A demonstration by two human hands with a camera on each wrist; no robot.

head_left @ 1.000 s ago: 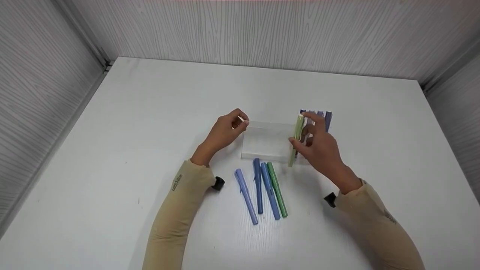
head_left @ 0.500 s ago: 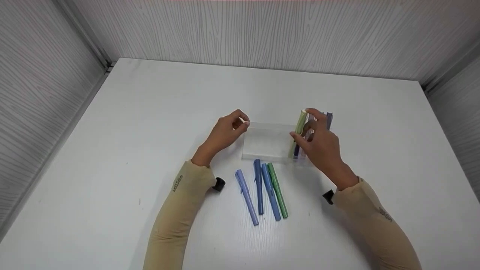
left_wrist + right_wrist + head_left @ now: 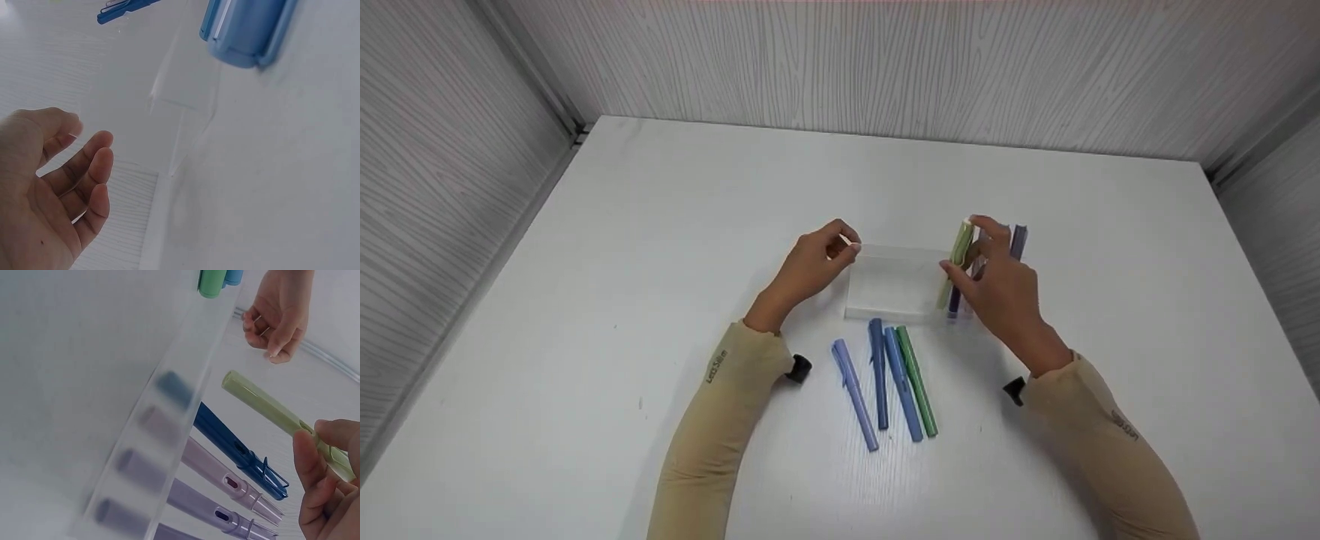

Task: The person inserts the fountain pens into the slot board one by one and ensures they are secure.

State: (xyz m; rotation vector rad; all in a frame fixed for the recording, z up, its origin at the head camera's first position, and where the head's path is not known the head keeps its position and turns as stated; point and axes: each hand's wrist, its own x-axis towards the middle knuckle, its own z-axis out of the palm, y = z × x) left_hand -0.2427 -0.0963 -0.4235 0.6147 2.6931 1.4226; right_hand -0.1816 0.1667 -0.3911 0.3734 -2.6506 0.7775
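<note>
My right hand (image 3: 1006, 292) pinches a light green pen (image 3: 962, 241) between thumb and fingers. The pen is tilted over a clear plastic box (image 3: 889, 289), left of several pens standing in a row there. In the right wrist view, a dark blue pen (image 3: 222, 436) is nearest it, then a pink pen (image 3: 211, 467) and a purple pen (image 3: 194, 500). Their lower ends show blurred through the frosted wall. At the box's far left corner, my left hand (image 3: 810, 264) has thumb and index finger together, pinching the thin edge. The right hand partly covers the row.
In front of the box lie a lilac-blue pen (image 3: 856, 397), a dark blue pen (image 3: 878, 375), a mid-blue pen (image 3: 903, 386) and a green pen (image 3: 917, 382). The white table (image 3: 585, 300) is bordered by pale wood-grain panels (image 3: 840, 67) at the back and sides.
My right hand has brought the light green pen slightly to the right and away from me, its lower end now within the box's outline. The left hand stays at the corner.
</note>
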